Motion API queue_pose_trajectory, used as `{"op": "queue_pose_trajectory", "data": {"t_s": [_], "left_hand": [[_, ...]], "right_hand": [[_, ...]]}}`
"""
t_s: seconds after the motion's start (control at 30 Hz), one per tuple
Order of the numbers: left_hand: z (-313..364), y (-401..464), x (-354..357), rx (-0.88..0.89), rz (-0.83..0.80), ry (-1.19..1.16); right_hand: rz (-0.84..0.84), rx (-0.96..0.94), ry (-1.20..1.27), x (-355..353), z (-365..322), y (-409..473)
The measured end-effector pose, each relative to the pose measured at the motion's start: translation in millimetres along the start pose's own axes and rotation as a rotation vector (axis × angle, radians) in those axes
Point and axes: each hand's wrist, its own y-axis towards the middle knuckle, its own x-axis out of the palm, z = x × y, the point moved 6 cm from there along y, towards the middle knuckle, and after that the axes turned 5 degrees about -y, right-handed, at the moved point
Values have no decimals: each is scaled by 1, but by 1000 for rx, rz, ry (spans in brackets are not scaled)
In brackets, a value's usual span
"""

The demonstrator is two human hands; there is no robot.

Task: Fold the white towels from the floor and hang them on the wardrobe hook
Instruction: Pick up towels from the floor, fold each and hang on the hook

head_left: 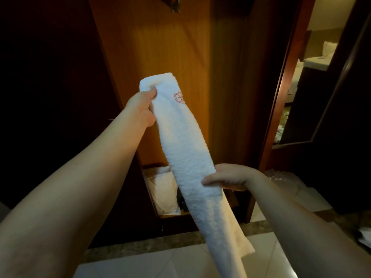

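Left hand (143,108) pinches the top end of a long white terry towel with a red embroidered logo (188,157); right hand (226,178) grips it lower down, thumb across the front. Towel is folded into a narrow strip, its tail hanging below the right hand. Metal wardrobe hook (175,5) sits high above the left hand, bare. Judging by this: folding nearly done, hanging left. More white cloth (164,189) lies low behind the towel.

Hotel room, looks like. Big wooden wardrobe (172,57), shiny tile floor (160,263). Mirror (307,73) shows bed with white pillows. White towel has red logo (179,97).
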Motion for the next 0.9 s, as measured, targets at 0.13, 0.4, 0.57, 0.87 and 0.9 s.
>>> {"op": "queue_pose_trajectory", "data": {"t_s": [0.13,0.4,0.57,0.87,0.9], "left_hand": [[0,7,0,-22,20,45],[-14,19,-1,-66,62,46],[-17,28,-6,-62,86,80],[-52,30,-25,-174,-163,295],[-61,30,-26,-169,-252,395]], "right_hand": [[-30,-24,71,8,-6,-13],[-96,-117,603,16,-3,-26],[-154,-14,323,26,0,-26],[-165,-165,510,15,-51,-32],[-152,-187,508,12,-59,-33]]}}
